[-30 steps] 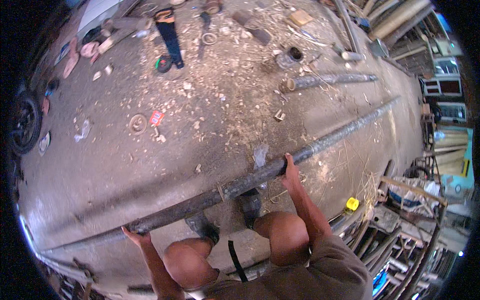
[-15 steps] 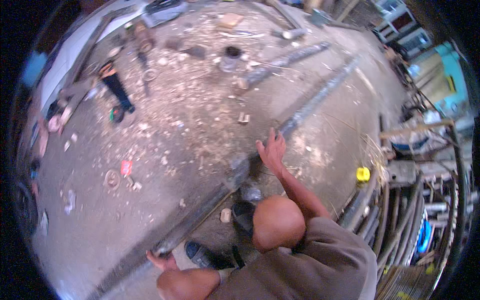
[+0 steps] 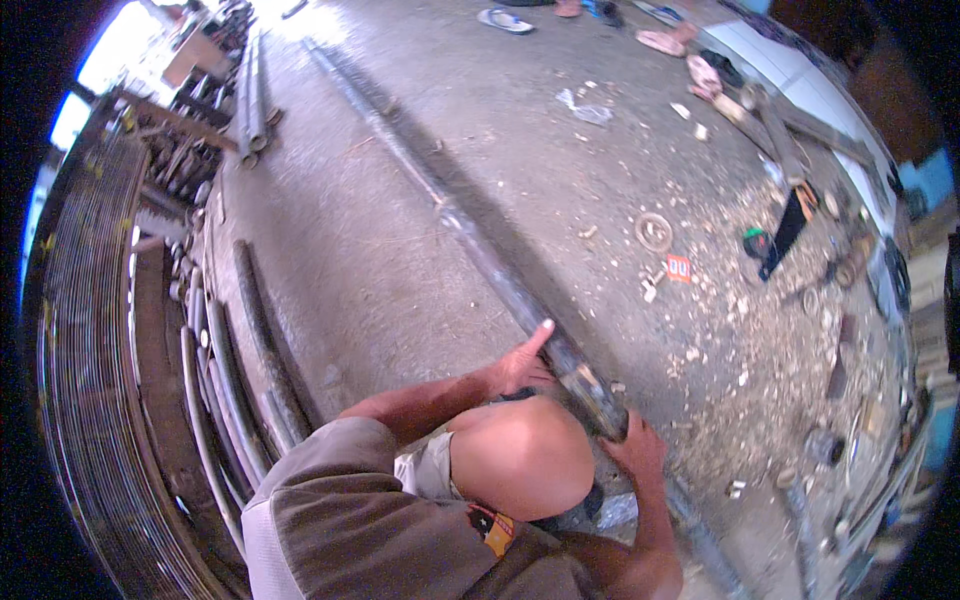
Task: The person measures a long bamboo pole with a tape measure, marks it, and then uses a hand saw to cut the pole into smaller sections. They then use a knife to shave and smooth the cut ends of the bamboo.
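A long, dark bamboo pole (image 3: 497, 270) runs slantwise from the far left down past my knee. My left hand (image 3: 522, 366) grips its near side with one digit stretched along it; the other fingers are partly hidden. Farther down the pole, my right hand (image 3: 637, 447) is closed round it. Between my hands lies a pale, scraped patch (image 3: 583, 378) on the pole. Below the right hand, another greyish length (image 3: 705, 530) carries on the same line; whether it is the same pole I cannot tell.
Wood chips (image 3: 745, 390) litter the floor on the right, with a handsaw (image 3: 787, 232), a tape roll (image 3: 654, 232) and a small red packet (image 3: 679, 267). Several poles (image 3: 235, 365) lie on the left beside a stack of thin slats (image 3: 85, 350). Sandals (image 3: 505, 21) lie far off.
My view has swung left along the pole. My hands, wide apart before, are now close together on it. The right hand's spread fingers have closed round the pole.
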`<state>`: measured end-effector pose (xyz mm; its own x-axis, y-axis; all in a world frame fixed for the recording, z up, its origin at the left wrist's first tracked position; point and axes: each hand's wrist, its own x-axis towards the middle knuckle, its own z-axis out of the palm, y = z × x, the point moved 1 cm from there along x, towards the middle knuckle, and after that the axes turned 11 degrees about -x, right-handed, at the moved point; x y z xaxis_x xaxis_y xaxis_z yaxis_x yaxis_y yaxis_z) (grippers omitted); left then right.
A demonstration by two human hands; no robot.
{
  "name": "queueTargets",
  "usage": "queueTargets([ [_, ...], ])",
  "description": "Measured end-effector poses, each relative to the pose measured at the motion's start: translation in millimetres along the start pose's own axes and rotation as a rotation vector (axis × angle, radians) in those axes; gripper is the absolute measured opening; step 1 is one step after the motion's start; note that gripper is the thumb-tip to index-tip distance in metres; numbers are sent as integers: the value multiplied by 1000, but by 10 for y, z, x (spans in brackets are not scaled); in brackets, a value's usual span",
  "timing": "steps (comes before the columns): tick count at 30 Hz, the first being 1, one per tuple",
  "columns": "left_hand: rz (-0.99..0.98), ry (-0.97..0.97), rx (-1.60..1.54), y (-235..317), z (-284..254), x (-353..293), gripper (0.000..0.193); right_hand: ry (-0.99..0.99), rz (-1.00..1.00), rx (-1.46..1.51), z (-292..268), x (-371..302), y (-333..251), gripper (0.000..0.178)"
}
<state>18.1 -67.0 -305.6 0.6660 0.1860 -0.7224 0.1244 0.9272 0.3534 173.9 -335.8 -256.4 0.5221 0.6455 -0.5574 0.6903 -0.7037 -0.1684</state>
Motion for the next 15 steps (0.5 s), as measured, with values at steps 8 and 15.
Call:
queueTargets([
  [8, 633, 75, -276, 1959, -1075, 631, 106, -64, 18, -16, 277, -647, 1366, 104],
  [15, 691, 355, -257, 1352, -380, 1200, 63, -121, 314, -143, 618, -1134, 2179, 99],
])
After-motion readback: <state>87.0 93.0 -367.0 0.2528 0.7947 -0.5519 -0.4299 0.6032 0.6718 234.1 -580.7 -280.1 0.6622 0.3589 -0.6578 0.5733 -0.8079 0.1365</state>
